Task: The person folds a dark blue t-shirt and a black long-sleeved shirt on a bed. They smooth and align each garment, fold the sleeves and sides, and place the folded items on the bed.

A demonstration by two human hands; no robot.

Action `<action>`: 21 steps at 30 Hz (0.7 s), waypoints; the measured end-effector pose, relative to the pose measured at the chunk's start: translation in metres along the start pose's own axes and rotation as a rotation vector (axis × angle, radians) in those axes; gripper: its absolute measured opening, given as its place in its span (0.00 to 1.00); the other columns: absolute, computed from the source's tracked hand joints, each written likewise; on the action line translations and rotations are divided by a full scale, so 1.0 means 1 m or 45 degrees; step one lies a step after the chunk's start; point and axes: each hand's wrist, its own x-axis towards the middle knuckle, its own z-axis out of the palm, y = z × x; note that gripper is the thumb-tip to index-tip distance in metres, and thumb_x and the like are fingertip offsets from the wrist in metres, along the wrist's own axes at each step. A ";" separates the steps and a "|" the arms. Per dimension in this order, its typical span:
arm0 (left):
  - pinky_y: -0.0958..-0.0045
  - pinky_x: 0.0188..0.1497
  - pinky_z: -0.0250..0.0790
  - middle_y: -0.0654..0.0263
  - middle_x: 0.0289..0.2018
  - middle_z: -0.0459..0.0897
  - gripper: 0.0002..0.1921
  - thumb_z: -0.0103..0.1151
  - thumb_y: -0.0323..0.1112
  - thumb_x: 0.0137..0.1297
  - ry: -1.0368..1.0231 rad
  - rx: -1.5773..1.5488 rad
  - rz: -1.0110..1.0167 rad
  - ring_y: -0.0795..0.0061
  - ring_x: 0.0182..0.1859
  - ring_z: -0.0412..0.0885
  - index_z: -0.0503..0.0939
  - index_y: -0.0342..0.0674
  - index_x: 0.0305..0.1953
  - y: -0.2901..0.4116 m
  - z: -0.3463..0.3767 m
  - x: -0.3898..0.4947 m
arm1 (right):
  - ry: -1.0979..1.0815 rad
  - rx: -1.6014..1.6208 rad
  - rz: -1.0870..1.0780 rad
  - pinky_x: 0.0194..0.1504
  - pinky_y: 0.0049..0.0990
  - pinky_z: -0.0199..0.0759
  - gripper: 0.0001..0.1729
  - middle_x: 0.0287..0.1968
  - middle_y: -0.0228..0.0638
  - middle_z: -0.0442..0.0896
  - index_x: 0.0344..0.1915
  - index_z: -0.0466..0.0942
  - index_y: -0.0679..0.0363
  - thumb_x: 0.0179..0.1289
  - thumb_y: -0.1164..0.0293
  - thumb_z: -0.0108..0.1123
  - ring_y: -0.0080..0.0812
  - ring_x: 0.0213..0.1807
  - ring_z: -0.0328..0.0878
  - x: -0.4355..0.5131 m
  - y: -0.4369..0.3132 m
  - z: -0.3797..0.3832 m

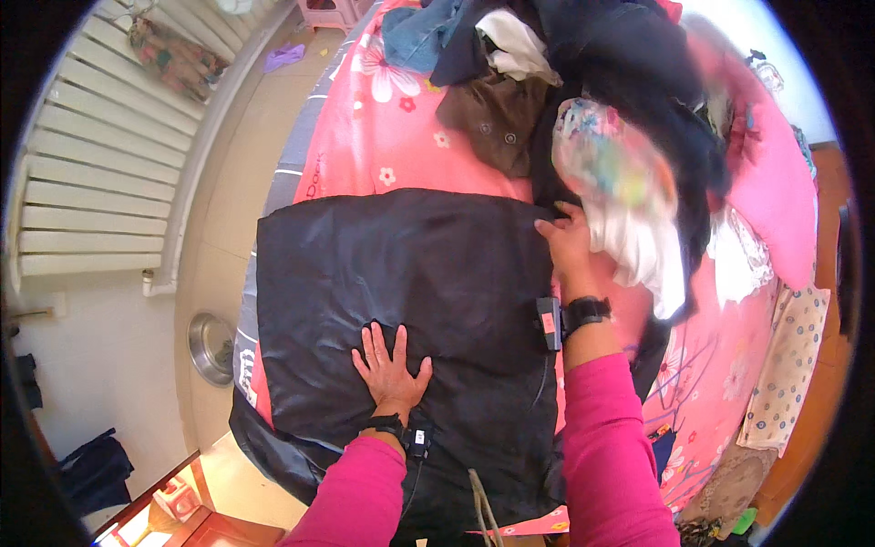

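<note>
A black garment or cloth [410, 273] with a slightly shiny surface lies spread over a pink flowered bed cover. My left hand [389, 369] rests flat on its lower middle, palm down and fingers spread. At its upper right corner, my right hand [569, 236] touches the edge with bent fingers; whether they pinch the cloth is not plain. Close beside that hand lie a white cloth [639, 253] and a blurred multicoloured print cloth [608, 154]. Both wrists wear black straps with small devices. The garment's lower part bunches near my body.
A pile of dark clothes [615, 48] with a brown buttoned garment [495, 123] covers the far bed. Pink bedding [772, 184] lies right. Left of the bed are a white radiator [102, 171] and, on the floor, a metal basin [210, 349]. A cord [482, 502] hangs near my body.
</note>
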 end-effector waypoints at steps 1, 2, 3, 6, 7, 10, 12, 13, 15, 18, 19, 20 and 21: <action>0.40 0.69 0.33 0.49 0.72 0.45 0.40 0.56 0.56 0.55 0.013 0.000 0.005 0.48 0.74 0.39 0.57 0.53 0.68 0.000 0.000 0.000 | -0.070 0.092 -0.037 0.43 0.24 0.71 0.27 0.35 0.33 0.78 0.53 0.75 0.63 0.49 0.76 0.67 0.28 0.37 0.75 0.003 -0.001 -0.004; 0.40 0.69 0.33 0.48 0.72 0.45 0.40 0.57 0.56 0.55 -0.004 -0.019 -0.008 0.48 0.74 0.39 0.58 0.53 0.68 0.000 0.000 0.000 | -0.143 0.184 -0.071 0.43 0.23 0.71 0.24 0.36 0.33 0.78 0.51 0.76 0.63 0.50 0.78 0.66 0.27 0.37 0.75 0.006 -0.002 -0.011; 0.40 0.69 0.33 0.48 0.72 0.46 0.40 0.57 0.55 0.55 0.004 -0.030 -0.004 0.48 0.74 0.40 0.58 0.53 0.68 0.000 -0.001 0.001 | -0.180 0.246 -0.060 0.43 0.23 0.71 0.22 0.37 0.33 0.79 0.49 0.77 0.63 0.51 0.79 0.65 0.26 0.37 0.75 0.006 -0.003 -0.014; 0.40 0.69 0.34 0.49 0.71 0.49 0.38 0.56 0.58 0.54 0.003 -0.035 -0.024 0.49 0.74 0.42 0.61 0.55 0.67 0.000 -0.001 0.002 | -0.027 0.212 -0.345 0.45 0.22 0.70 0.18 0.43 0.32 0.79 0.47 0.78 0.63 0.54 0.82 0.61 0.25 0.40 0.74 0.004 -0.009 -0.020; 0.39 0.69 0.35 0.49 0.71 0.50 0.38 0.55 0.59 0.54 -0.004 -0.024 -0.040 0.50 0.74 0.43 0.62 0.56 0.67 0.000 -0.001 0.001 | 0.095 0.080 -0.354 0.47 0.23 0.70 0.20 0.45 0.32 0.79 0.49 0.78 0.62 0.54 0.83 0.61 0.25 0.42 0.75 0.004 -0.012 -0.022; 0.39 0.69 0.35 0.49 0.71 0.50 0.38 0.55 0.59 0.54 0.025 -0.028 -0.024 0.50 0.74 0.43 0.63 0.56 0.66 0.000 -0.002 0.001 | -0.278 0.377 -0.090 0.58 0.31 0.66 0.30 0.54 0.37 0.74 0.57 0.72 0.61 0.50 0.80 0.63 0.34 0.57 0.68 0.001 -0.022 -0.022; 0.39 0.69 0.35 0.49 0.71 0.50 0.37 0.55 0.59 0.55 -0.003 -0.012 -0.032 0.49 0.74 0.43 0.63 0.56 0.66 -0.001 -0.001 0.001 | -0.396 0.142 -0.121 0.62 0.35 0.62 0.36 0.60 0.39 0.70 0.59 0.71 0.60 0.44 0.80 0.64 0.37 0.65 0.62 0.002 -0.031 -0.023; 0.40 0.69 0.35 0.49 0.71 0.50 0.37 0.55 0.59 0.55 0.016 -0.030 -0.026 0.49 0.74 0.43 0.63 0.56 0.66 -0.001 -0.001 0.000 | -0.497 0.092 -0.063 0.62 0.33 0.62 0.36 0.58 0.39 0.71 0.59 0.70 0.60 0.44 0.81 0.64 0.37 0.63 0.64 0.004 -0.035 -0.027; 0.40 0.69 0.35 0.49 0.71 0.50 0.37 0.55 0.59 0.55 0.001 -0.048 -0.029 0.49 0.74 0.43 0.63 0.57 0.66 -0.001 -0.001 0.000 | -0.675 -0.050 0.128 0.61 0.30 0.62 0.38 0.56 0.38 0.74 0.59 0.70 0.60 0.42 0.83 0.64 0.36 0.60 0.68 0.011 -0.043 -0.035; 0.39 0.68 0.35 0.49 0.71 0.50 0.37 0.55 0.59 0.55 0.044 -0.056 -0.010 0.49 0.74 0.43 0.63 0.57 0.66 -0.002 0.000 0.000 | -0.830 0.131 -0.076 0.57 0.26 0.65 0.36 0.55 0.36 0.76 0.58 0.73 0.60 0.43 0.86 0.59 0.30 0.56 0.71 0.020 -0.048 -0.032; 0.39 0.68 0.35 0.49 0.71 0.50 0.37 0.55 0.59 0.55 0.035 -0.055 -0.015 0.49 0.74 0.43 0.63 0.57 0.66 -0.002 0.001 0.000 | -0.845 0.197 -0.199 0.55 0.25 0.66 0.35 0.54 0.35 0.77 0.58 0.73 0.59 0.44 0.87 0.58 0.29 0.54 0.72 0.023 -0.049 -0.030; 0.39 0.68 0.35 0.49 0.71 0.50 0.37 0.55 0.59 0.55 0.027 -0.053 -0.018 0.49 0.74 0.43 0.63 0.57 0.66 -0.002 0.001 0.000 | -0.825 0.106 -0.302 0.52 0.26 0.68 0.35 0.52 0.33 0.79 0.59 0.73 0.60 0.45 0.87 0.57 0.28 0.50 0.75 0.026 -0.050 -0.028; 0.39 0.68 0.35 0.49 0.71 0.50 0.37 0.55 0.59 0.55 0.031 -0.039 -0.013 0.49 0.74 0.43 0.63 0.57 0.66 -0.002 0.001 0.000 | -0.915 0.062 -0.205 0.52 0.26 0.69 0.35 0.50 0.32 0.80 0.59 0.73 0.60 0.45 0.86 0.57 0.28 0.50 0.75 0.027 -0.050 -0.026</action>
